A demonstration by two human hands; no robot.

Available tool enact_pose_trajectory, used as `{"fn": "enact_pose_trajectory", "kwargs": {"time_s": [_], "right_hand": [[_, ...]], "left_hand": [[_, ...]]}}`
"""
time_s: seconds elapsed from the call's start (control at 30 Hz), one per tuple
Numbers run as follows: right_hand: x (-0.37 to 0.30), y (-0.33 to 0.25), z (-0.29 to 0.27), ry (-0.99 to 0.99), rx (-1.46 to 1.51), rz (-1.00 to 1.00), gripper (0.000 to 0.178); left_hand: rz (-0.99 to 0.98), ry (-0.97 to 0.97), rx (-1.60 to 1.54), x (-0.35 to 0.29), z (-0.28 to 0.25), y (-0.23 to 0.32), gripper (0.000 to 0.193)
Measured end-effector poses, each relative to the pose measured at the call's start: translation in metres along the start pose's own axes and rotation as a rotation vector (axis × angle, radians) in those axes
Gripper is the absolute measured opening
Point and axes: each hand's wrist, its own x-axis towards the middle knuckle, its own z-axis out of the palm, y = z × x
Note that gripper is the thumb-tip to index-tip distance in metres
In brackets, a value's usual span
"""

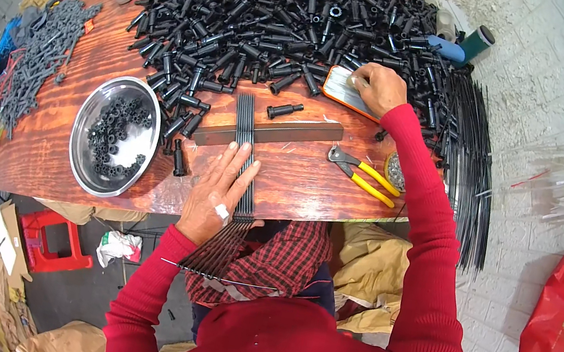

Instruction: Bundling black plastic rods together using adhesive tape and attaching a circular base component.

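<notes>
My left hand (pixel 211 190) lies over a flat row of thin black rods (pixel 245 120) at the table's near edge. Its fingers stretch along the rods, and a thumb tip shows at their far side, so the row is held between. White tape wraps one finger. Toward my lap the rods fan out to a thin cross rod (pixel 204 273). My right hand (pixel 380 89) is pinched over a shallow white tray with an orange rim (pixel 345 95); what its fingertips hold is too small to make out. A dark bar (pixel 296 136) lies under the rods.
A large heap of black tubular parts (pixel 287 18) covers the table's back. A steel bowl (pixel 76 158) of small black pieces stands left, beyond it grey parts (pixel 51 52). Yellow-handled pincers (pixel 365 175) and a small dish (pixel 394 172) lie right, near long black rods (pixel 468 171).
</notes>
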Motion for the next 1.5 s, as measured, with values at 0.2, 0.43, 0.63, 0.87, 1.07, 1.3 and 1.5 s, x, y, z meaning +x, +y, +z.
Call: {"fn": "enact_pose_trajectory", "kwargs": {"time_s": [0.2,0.43,0.63,0.87,1.07,1.3,1.5], "right_hand": [[-0.002,-0.064,0.000,0.036,0.289,-0.237,0.015],[0.000,-0.112,0.035,-0.054,0.383,-0.505,0.016],[-0.008,-0.110,0.029,-0.260,0.363,-0.421,0.018],[-0.009,-0.116,0.036,-0.016,0.348,-0.376,0.014],[-0.011,-0.116,0.060,-0.010,0.351,-0.344,0.017],[-0.011,-0.120,0.060,-0.019,0.369,-0.350,0.021],[-0.010,-0.120,0.061,-0.019,0.382,-0.350,0.022]], "left_hand": [[0.005,0.011,0.041,-0.002,0.007,-0.006,0.058],[0.000,0.013,0.035,-0.001,0.009,-0.005,0.057],[-0.008,0.006,0.029,-0.002,0.008,-0.006,0.060],[-0.021,0.006,0.017,-0.002,0.007,-0.005,0.059],[-0.016,0.000,0.035,-0.002,0.007,-0.004,0.060],[-0.017,-0.006,0.033,-0.001,0.008,-0.005,0.061],[-0.014,-0.003,0.028,-0.001,0.008,-0.006,0.062]]}}
